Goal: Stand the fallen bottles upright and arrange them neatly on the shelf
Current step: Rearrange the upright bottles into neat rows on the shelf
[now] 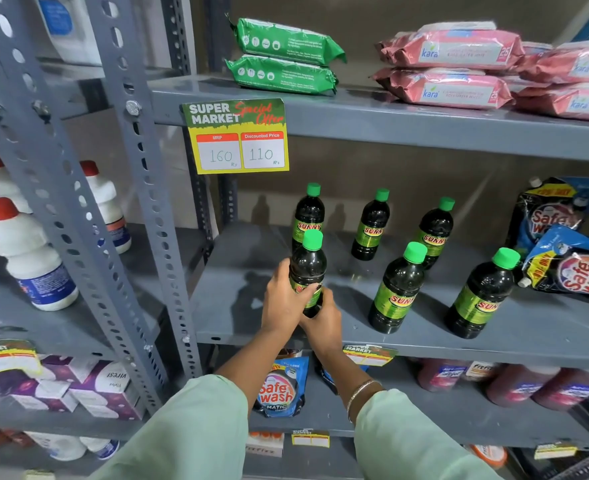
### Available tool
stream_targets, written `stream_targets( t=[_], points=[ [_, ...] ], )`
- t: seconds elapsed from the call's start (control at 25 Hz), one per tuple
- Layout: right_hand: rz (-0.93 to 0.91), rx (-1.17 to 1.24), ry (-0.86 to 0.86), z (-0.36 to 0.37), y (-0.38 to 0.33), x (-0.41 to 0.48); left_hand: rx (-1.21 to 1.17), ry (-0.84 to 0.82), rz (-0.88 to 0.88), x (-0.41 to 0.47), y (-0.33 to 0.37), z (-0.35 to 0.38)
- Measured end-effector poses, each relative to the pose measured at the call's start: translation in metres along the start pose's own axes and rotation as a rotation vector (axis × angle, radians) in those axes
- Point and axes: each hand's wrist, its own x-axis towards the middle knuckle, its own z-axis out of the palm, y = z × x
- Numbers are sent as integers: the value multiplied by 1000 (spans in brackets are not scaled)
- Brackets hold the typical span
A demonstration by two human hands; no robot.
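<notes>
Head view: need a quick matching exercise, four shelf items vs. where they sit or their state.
Items:
1. Sunny bottle in both hands
2. green wipes packs
3. Safe Wash pouches
4. price tag

Places/states:
A. clipped to top shelf's front edge
B. right end of middle shelf
C. stacked on top shelf
D. gripped by left hand and right hand, front left of middle shelf

Pairs: 1-D, 2-C, 3-B, 4-A
</notes>
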Motion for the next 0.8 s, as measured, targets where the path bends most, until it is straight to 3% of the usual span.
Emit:
stream_targets(
  t=[0.24, 0.44, 0.6, 0.72, 0.8],
  points=[
    [20, -28, -12, -4, 8, -2, -2, -30, -15, 0, -3, -2],
    [14, -99, 154, -29, 22, -8, -51, 18, -77, 0, -7, 1],
    [-10, -96, 248, -56, 30, -15, -128, 237, -30, -3, 9, 4],
    [12, -105, 369, -73, 34, -21, 39, 436, 97, -12, 25, 16],
    [-3, -105, 400, -86, 36, -22, 150, 460, 176, -27, 44, 37]
  ],
)
